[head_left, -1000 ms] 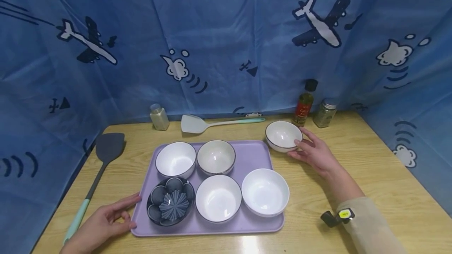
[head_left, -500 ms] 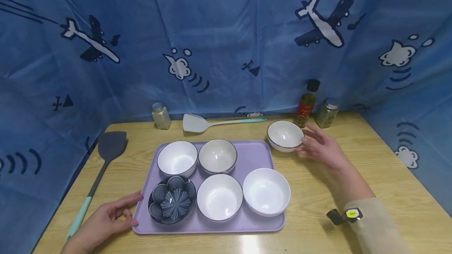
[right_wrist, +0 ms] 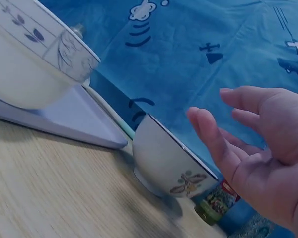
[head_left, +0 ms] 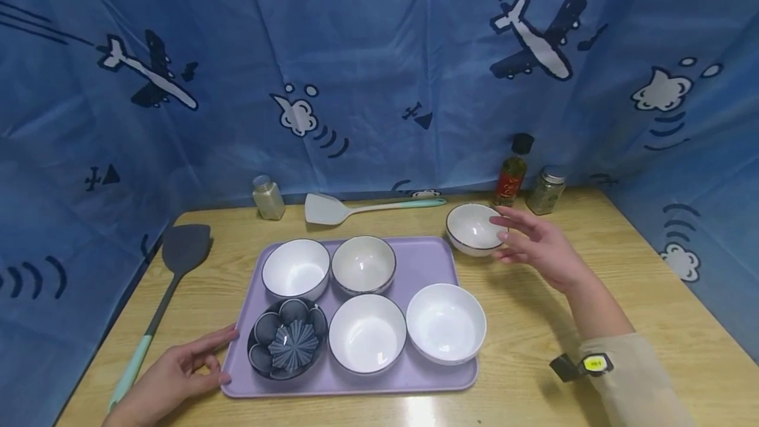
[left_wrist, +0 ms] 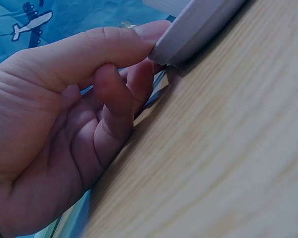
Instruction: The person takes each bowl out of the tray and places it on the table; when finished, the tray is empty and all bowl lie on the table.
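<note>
My right hand (head_left: 542,249) is held by the right side of a small white bowl (head_left: 468,229) with a dark rim; in the right wrist view its fingers are spread and apart from this bowl (right_wrist: 164,158). The bowl stands on the table, just off the tray's upper right corner. My left hand (head_left: 178,374) holds the left edge of the lilac tray (head_left: 423,262) with thumb and forefinger. In the left wrist view the thumb (left_wrist: 114,44) is at the tray's rim (left_wrist: 188,34), other fingers curled below. The tray bears several white bowls and a dark petal-shaped bowl (head_left: 287,341).
A dark spatula (head_left: 184,249) lies left of the tray, a pale turner (head_left: 326,209) behind it. At the back stand a small jar (head_left: 269,198), a sauce bottle (head_left: 511,173) and a spice jar (head_left: 546,191). A blue printed curtain (head_left: 356,51) surrounds the table.
My right hand has let go of the small bowl, its fingers spreading and drawing off the rim. The bowl and the left hand at the tray have stayed in place.
</note>
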`<state>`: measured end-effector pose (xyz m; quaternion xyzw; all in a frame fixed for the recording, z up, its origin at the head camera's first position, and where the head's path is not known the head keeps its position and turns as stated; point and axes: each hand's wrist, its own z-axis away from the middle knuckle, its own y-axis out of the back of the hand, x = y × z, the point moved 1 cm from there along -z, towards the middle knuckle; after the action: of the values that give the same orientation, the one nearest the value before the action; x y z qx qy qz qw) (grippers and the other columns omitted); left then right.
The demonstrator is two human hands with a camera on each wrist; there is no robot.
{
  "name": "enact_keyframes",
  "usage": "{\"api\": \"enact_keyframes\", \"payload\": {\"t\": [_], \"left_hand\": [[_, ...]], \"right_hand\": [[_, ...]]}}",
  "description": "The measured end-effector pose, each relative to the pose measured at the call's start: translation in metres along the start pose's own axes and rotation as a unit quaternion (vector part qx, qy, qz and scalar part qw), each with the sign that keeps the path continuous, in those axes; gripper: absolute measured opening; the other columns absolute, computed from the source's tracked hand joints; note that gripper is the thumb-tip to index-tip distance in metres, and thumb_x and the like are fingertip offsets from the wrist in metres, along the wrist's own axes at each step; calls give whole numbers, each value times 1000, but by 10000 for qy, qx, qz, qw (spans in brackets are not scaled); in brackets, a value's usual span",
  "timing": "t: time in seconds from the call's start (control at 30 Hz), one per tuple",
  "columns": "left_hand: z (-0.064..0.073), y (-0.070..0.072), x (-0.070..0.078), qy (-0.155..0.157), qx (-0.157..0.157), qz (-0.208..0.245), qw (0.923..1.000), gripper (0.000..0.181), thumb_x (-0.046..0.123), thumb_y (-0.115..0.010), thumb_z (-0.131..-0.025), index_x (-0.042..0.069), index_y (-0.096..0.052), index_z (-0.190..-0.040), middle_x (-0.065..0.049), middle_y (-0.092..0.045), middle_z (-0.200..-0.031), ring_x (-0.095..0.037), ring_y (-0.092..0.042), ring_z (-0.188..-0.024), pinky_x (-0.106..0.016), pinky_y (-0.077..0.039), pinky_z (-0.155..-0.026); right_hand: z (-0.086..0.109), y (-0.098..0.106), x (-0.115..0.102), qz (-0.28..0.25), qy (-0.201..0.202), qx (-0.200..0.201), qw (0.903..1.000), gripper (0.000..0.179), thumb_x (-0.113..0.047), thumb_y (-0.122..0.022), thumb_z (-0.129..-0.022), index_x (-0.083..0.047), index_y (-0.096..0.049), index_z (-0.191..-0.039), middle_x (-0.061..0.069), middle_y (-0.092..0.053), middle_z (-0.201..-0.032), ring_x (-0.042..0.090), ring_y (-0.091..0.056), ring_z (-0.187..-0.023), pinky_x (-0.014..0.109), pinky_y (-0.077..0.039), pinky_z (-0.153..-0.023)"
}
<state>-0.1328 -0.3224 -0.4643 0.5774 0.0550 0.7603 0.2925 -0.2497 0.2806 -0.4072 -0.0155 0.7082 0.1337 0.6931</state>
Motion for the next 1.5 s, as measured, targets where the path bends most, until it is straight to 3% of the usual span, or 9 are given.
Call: {"api": "enact_keyframes", "payload": {"t": [0.23,0.37,0.5,0.6,0.93,1.17,1.4,1.5], "left_hand": [[0,-1,-2,48,-33,40,10000,76,28,-76,-88,6,-42,-151,-14,-46,-144,-13,-61,-90,-18,-44,-79],[-1,0,-3,-132,-77,97,9998,75,27,-75,-90,3,-40,-151,-18,-44,-146,-13,-60,-89,-18,-44,-79],[-1,1,-6,-262,-116,163,9995,72,23,-73,-91,2,-40,-151,5,-48,-145,-12,-61,-88,-18,-45,-79],[0,1,-7,-347,-143,199,9991,71,22,-73,-91,2,-40,-151,26,-50,-135,-12,-62,-87,-18,-46,-79],[0,0,-5,-276,-103,222,9993,71,23,-73,-91,4,-42,-151,34,-48,-132,-13,-61,-89,-17,-45,-81],[1,0,-3,-53,-29,60,10000,73,27,-75,-89,6,-43,-151,19,-51,-136,-14,-62,-90,-18,-45,-81],[1,1,-2,50,-18,-34,10000,75,30,-76,-88,7,-43,-151,5,-50,-139,-15,-62,-90,-18,-44,-81],[1,1,-2,29,13,-69,10000,75,30,-77,-87,7,-44,-151,5,-50,-139,-14,-62,-89,-18,-45,-80]], "right_hand": [[4,-13,-6,243,-53,-687,9973,62,-18,-65,-98,-4,-37,-152,23,-47,-148,28,-74,-84,37,-60,-73],[5,-19,-5,432,-24,-1144,9925,58,-16,-65,-97,-4,-42,-149,25,-51,-145,30,-74,-81,41,-60,-70],[7,-23,-1,529,12,-1733,9834,56,-14,-64,-97,-2,-43,-147,27,-53,-142,35,-73,-78,44,-59,-66],[7,-25,2,571,45,-2141,9751,53,-13,-62,-99,-2,-44,-147,27,-52,-142,36,-73,-77,47,-59,-64],[9,-34,9,779,-219,-2931,9526,54,-13,-59,-99,-3,-43,-149,27,-49,-145,27,-71,-73,49,-59,-64],[11,-43,16,766,-469,-3249,9415,52,-16,-62,-97,-10,-49,-147,26,-45,-145,23,-69,-66,48,-58,-60],[14,-46,19,305,-643,-3603,9301,60,-13,-60,-99,-16,-37,-155,23,-34,-153,32,-70,-63,56,-55,-59],[15,-47,19,137,-861,-3770,9221,64,-13,-60,-99,-20,-33,-157,21,-29,-157,33,-72,-67,55,-55,-61]]}}
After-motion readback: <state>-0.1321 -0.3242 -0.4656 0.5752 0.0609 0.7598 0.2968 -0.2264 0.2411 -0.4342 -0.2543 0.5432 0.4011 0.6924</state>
